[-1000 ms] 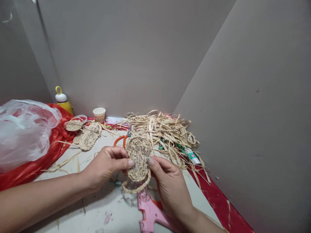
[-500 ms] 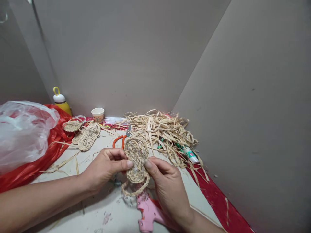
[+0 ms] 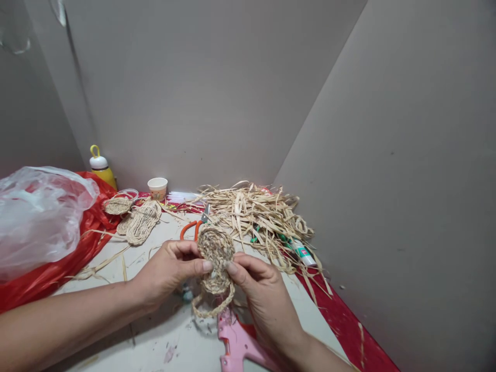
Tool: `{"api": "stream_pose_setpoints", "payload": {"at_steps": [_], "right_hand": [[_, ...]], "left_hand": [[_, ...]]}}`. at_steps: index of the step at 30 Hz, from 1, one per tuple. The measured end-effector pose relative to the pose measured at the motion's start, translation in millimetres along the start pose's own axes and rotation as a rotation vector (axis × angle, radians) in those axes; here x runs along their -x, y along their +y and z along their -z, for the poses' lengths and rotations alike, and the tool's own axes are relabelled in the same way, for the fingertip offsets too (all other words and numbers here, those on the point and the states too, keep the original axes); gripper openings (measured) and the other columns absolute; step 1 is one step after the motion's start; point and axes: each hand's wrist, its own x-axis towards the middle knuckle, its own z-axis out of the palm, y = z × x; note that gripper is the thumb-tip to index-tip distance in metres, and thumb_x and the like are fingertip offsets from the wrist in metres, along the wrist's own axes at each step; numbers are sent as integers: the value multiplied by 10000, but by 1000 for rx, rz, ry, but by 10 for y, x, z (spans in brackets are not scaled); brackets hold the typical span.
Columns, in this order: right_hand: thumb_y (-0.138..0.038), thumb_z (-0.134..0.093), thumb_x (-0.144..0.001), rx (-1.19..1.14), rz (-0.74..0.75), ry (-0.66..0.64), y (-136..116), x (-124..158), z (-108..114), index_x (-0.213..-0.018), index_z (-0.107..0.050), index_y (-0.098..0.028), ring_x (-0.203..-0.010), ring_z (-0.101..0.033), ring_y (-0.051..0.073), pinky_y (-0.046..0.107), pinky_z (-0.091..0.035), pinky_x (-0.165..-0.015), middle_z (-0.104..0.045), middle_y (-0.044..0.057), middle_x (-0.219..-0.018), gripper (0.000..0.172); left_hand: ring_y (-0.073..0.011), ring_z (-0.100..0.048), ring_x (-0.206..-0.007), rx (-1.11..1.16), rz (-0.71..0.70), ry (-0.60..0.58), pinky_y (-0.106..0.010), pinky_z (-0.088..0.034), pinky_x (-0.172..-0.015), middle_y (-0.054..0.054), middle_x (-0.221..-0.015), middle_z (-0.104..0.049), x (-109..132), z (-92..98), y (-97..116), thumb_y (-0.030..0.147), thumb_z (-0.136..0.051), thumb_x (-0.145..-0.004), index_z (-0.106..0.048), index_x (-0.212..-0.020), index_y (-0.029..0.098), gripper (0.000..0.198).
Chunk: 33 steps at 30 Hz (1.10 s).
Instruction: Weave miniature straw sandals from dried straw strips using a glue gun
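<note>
A coiled sole-shaped piece of braided straw (image 3: 216, 248) is held up between my two hands, with a loose loop of braid hanging from its lower end. My left hand (image 3: 174, 271) pinches its left edge between thumb and fingers. On the opposite edge, my right hand (image 3: 261, 289) grips it the same way, thumb on top. Below the piece lies a pink glue gun (image 3: 236, 338), partly covered by my right hand. Just behind the piece are scissors (image 3: 194, 227) with orange handles.
Loose straw strands (image 3: 248, 209) are heaped at the back, beside a white-and-green tube (image 3: 304, 253). Finished-looking woven soles (image 3: 143, 222), a paper cup (image 3: 157, 188), a yellow bottle (image 3: 103, 170) and plastic bags (image 3: 42, 212) stand or lie leftward. Grey walls (image 3: 387, 181) bound the table.
The view has shifted slightly, so the table things sit a little lower. The straw piece is tilted a bit more, its lower end looking shorter; both hands keep their grip.
</note>
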Motion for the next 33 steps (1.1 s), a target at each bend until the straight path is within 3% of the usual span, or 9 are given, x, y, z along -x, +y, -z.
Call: {"api": "stream_pose_setpoints", "payload": {"at_steps": [6,12,17,25,28,33], "right_hand": [[-349,-834,-672,-73,-99,4,-42,-25,-1,-709,-739,-180,-646,-531,123,234,-445,-638,-642,-9,-673,197],[-385,-820,-695,-78,-142,-63,-36,-72,65,-679,-717,-161,-624,-478,120,248,-412,-623,-575,-19,-624,247],[-394,-799,-721,-52,-113,-38,-1,-93,130,-718,-728,-169,-619,-423,115,244,-375,-613,-529,-33,-618,237],[-360,-810,-710,-127,-93,-28,-71,-91,75,-814,-646,-197,-589,-429,108,223,-375,-581,-529,-54,-628,253],[-332,-810,-712,-96,-14,10,-121,-76,54,-751,-594,-202,-564,-418,94,199,-369,-555,-509,-69,-610,255],[-325,-796,-721,6,89,58,-135,-46,57,-722,-649,-194,-605,-492,108,209,-417,-574,-580,-36,-653,197]], "left_hand": [[-45,-433,-454,17,72,20,-187,-335,-485,52,-539,-562,9,-10,37,326,-836,-623,-671,-672,137,256],[-67,-525,-505,17,73,-65,-203,-439,-545,17,-605,-618,31,0,69,287,-820,-647,-706,-745,120,225],[-85,-596,-573,34,109,-181,-191,-477,-593,-28,-654,-676,47,27,169,240,-782,-685,-711,-784,111,178],[-99,-635,-550,106,141,-160,-200,-527,-560,-28,-656,-684,10,66,174,265,-818,-669,-665,-827,122,262],[-87,-624,-541,106,126,-169,-194,-525,-567,-21,-636,-678,-8,80,143,256,-802,-700,-669,-802,123,213],[-89,-614,-555,99,93,-191,-210,-516,-574,-26,-695,-687,-37,103,116,230,-838,-645,-688,-810,114,251]]}}
